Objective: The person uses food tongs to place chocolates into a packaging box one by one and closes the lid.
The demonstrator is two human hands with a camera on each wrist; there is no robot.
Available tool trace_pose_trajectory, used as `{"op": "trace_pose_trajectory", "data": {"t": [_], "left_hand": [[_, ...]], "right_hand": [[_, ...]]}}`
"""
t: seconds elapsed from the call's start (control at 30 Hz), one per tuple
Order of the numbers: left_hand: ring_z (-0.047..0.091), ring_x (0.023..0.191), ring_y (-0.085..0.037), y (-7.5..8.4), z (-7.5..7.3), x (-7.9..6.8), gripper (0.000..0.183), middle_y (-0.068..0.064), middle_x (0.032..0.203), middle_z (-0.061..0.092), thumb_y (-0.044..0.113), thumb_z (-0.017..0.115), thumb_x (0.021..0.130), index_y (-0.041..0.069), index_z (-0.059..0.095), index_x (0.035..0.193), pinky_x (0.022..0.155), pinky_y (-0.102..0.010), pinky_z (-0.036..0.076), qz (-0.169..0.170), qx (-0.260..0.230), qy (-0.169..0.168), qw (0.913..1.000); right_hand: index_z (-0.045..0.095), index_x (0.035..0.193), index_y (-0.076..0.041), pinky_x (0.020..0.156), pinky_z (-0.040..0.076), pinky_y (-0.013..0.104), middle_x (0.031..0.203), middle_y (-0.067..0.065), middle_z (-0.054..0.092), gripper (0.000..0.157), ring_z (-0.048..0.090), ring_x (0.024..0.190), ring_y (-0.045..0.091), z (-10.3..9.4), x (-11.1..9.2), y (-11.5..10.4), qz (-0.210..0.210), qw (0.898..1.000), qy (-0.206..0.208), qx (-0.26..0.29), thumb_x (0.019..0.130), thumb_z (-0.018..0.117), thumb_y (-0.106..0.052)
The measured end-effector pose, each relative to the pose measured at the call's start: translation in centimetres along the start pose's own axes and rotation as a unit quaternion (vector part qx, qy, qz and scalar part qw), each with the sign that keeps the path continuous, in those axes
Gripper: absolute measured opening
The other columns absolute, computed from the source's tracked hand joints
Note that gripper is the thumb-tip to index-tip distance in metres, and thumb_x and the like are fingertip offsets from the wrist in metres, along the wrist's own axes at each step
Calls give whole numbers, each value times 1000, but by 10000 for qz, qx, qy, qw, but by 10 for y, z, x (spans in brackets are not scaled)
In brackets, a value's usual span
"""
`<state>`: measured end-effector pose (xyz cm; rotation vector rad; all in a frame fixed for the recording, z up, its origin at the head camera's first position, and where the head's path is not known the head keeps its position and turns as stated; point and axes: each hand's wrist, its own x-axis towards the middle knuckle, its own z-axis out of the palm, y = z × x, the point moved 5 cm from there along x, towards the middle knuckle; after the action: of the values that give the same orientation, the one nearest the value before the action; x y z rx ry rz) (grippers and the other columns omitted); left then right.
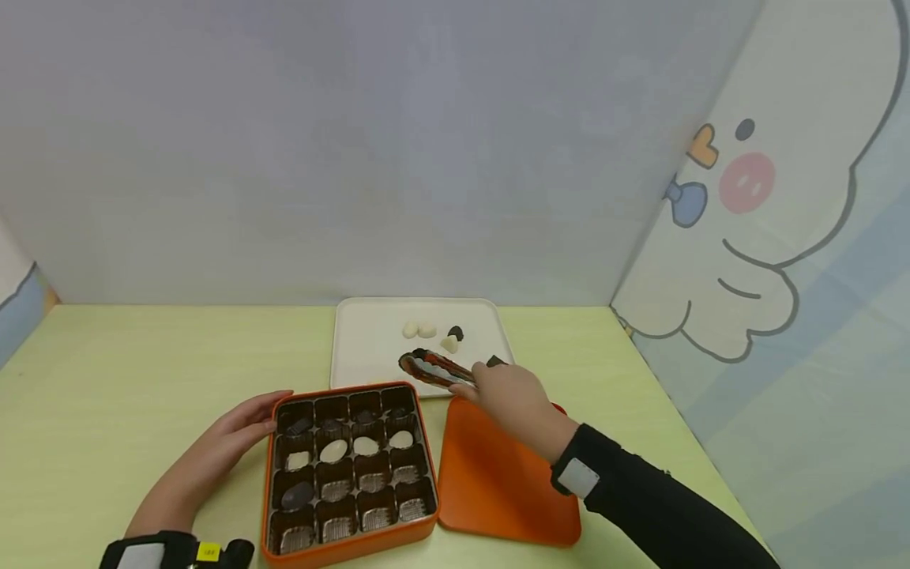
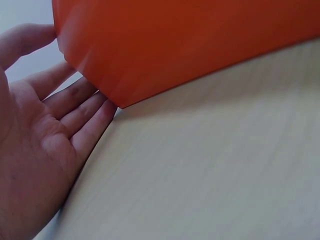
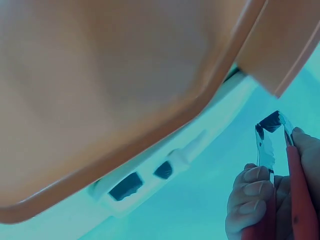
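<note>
My right hand (image 1: 515, 399) is curled round the handles of a pair of tongs (image 1: 448, 365), thumb on 1 handle and fingers wrapped about the other. The tips stand a little apart, and in the right wrist view a dark piece (image 3: 270, 121) sits between them. I have the tongs at the near edge of a white tray (image 1: 370, 340), just beyond the far rim of an orange box (image 1: 355, 545).

My left hand (image 1: 226, 441) touches the box's far left corner, its fingers nearly straight against the wall and the thumb apart from them, not wrapped round anything.

The box has 4 rows of 4 compartments. Dark lumps (image 1: 366, 417) lie in the far row, 4 white pieces (image 1: 366, 446) in the next, and 1 dark oval (image 1: 296, 496) in the left compartment of the 3rd.

On the tray are 2 pale ovals (image 1: 426, 329) side by side, 1 pale wedge (image 1: 450, 344) by a dark bit (image 1: 456, 333), and a dark square (image 1: 495, 360) partly behind my knuckles.

An orange lid (image 1: 508, 490) lies on the table (image 1: 178, 348), just right of the box.
</note>
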<state>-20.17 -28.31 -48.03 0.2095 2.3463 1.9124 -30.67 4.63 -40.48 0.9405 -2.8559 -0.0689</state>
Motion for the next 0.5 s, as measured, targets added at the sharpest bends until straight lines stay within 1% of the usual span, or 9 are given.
{"op": "trace_pose_trajectory", "data": {"t": [0.1,0.17,0.3,0.37,0.43,0.5], "left_hand": [[24,126,-32,1,-1,0,48,-17,142,26,29,45,95,15,31,138,102,-62,19,4,56,-3,10000],[25,125,-32,1,-1,1,48,-18,141,28,29,45,95,14,31,138,102,-62,19,6,58,21,10000],[29,124,-29,2,-2,1,47,-18,139,32,29,46,95,14,32,137,102,-61,19,17,67,82,9999],[30,123,-27,2,-2,1,47,-18,138,34,29,46,95,14,33,137,102,-61,19,27,63,82,9999],[30,123,-28,2,-2,1,47,-18,138,34,29,46,95,14,33,137,101,-61,19,31,76,76,9999],[30,123,-28,2,-2,1,47,-18,138,34,29,45,95,13,33,137,101,-61,21,65,132,76,9999]], "right_hand": [[41,70,-11,34,22,24,45,-2,31,46,32,34,12,-9,-8,-15,-347,9991,229,-115,88,45,-54],[41,71,-12,34,20,24,45,-3,29,46,31,34,11,-11,-13,-24,-543,9980,262,-204,87,45,-55],[42,72,-13,33,21,23,44,-4,29,47,30,34,10,-14,-20,-40,-907,9951,241,-306,85,46,-58],[42,70,-14,32,21,23,43,-5,29,47,29,33,9,-16,-23,-48,-1154,9923,275,-354,85,46,-59],[42,70,-15,32,20,22,44,-6,29,47,28,33,8,-17,-26,-54,-1424,9883,347,-434,85,45,-59],[40,68,-16,33,19,22,44,-6,28,47,27,33,7,-17,-29,-58,-1606,9852,370,-464,86,43,-59]]}}
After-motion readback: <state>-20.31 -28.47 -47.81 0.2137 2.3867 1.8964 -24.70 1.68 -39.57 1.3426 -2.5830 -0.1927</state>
